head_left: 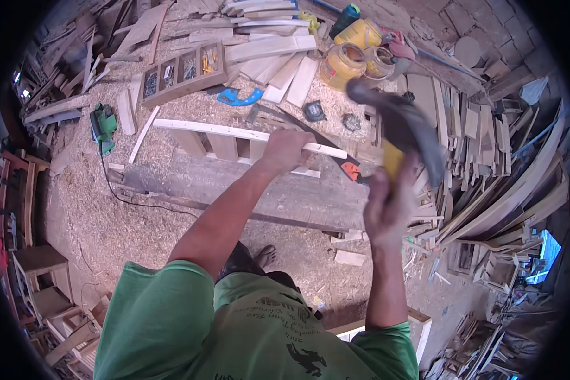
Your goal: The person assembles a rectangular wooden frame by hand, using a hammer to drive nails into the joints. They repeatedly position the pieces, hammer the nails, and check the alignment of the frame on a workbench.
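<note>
My left hand [286, 151] is wrapped over the upper pale strip of a slatted wooden frame [212, 129] on the workbench [253, 190]. The frame has two long strips joined by several short crosspieces. Held up on the right, my right hand [389, 206] is closed round the yellow handle of a hammer [411, 130]. Its dark head is smeared by motion and stands apart from the frame. Just beyond my left hand lies a long dark blade with an orange end [349, 170], partly hidden by the frame.
Beyond the frame sit a compartmented wooden tray [183, 75] of nails, a blue curved handle [239, 97], a black tape measure [314, 111] and yellow tubs [343, 66]. A corded green power tool [104, 128] lies left. Stacked boards [481, 130] line the right. Sawdust covers the floor.
</note>
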`<act>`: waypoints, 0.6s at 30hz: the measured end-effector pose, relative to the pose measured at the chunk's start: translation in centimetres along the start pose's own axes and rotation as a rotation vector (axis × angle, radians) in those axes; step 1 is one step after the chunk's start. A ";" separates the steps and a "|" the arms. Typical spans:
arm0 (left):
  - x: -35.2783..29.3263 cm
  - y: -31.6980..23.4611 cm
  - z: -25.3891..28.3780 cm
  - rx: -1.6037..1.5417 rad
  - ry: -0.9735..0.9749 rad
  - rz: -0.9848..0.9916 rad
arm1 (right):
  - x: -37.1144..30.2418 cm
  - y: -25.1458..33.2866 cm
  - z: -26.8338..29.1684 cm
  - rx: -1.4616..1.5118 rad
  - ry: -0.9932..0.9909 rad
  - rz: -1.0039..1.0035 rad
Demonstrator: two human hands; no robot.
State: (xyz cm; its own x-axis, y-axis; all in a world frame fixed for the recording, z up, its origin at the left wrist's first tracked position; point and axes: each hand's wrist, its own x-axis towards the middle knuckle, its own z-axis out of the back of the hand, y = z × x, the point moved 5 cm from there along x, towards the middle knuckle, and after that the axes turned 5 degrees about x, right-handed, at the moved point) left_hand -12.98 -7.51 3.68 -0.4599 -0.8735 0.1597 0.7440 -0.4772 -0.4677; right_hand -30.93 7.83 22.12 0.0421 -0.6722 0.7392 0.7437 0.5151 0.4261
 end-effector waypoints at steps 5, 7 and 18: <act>0.2 -0.8 0.4 0.013 0.018 0.027 | -4.1 -5.2 -2.8 -0.165 0.495 -0.180; 0.3 -2.0 0.2 -0.001 0.024 0.015 | -7.5 -8.2 -4.4 -0.206 0.659 -0.478; 0.2 -0.5 0.0 0.019 0.066 0.037 | -0.5 0.0 1.1 0.092 -0.026 -0.010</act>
State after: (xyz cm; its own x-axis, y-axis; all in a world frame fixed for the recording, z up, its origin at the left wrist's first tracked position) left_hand -13.42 -7.44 3.95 -0.4626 -0.8825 0.0851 0.7696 -0.4474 -0.4555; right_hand -31.65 8.75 22.28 0.0171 -0.6642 0.7473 0.6793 0.5562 0.4788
